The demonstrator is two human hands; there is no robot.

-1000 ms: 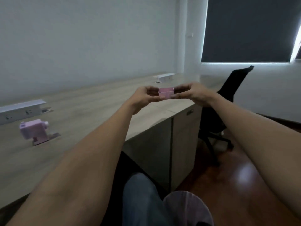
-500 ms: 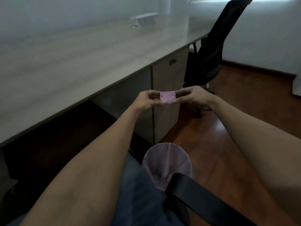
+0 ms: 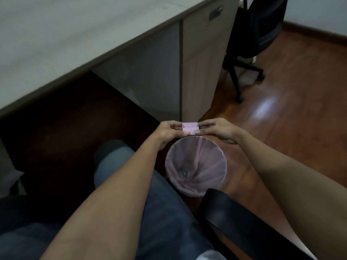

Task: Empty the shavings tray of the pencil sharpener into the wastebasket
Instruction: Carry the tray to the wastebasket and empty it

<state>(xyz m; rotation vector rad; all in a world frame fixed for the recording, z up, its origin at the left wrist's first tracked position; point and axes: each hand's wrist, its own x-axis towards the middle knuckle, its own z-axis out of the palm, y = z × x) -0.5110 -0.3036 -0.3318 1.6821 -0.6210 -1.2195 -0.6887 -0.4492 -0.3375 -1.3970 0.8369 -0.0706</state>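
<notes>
A small pink shavings tray (image 3: 190, 127) is pinched between both hands, its open side up. My left hand (image 3: 167, 131) grips its left end and my right hand (image 3: 217, 129) grips its right end. The tray hangs just above the far rim of a round wastebasket (image 3: 196, 166) lined with a pale pink bag, which stands on the wooden floor beside my knee. The pencil sharpener itself is out of view.
A long grey desk (image 3: 75, 40) with a cabinet (image 3: 202, 59) runs across the top left. A black office chair (image 3: 251, 40) stands at the back right. A black chair armrest (image 3: 234, 222) crosses the lower right, close to the wastebasket. My legs in jeans fill the bottom.
My view has tilted down from the desk to the floor. Both hands have carried the tray away from the desk and lowered it over the wastebasket's far rim.
</notes>
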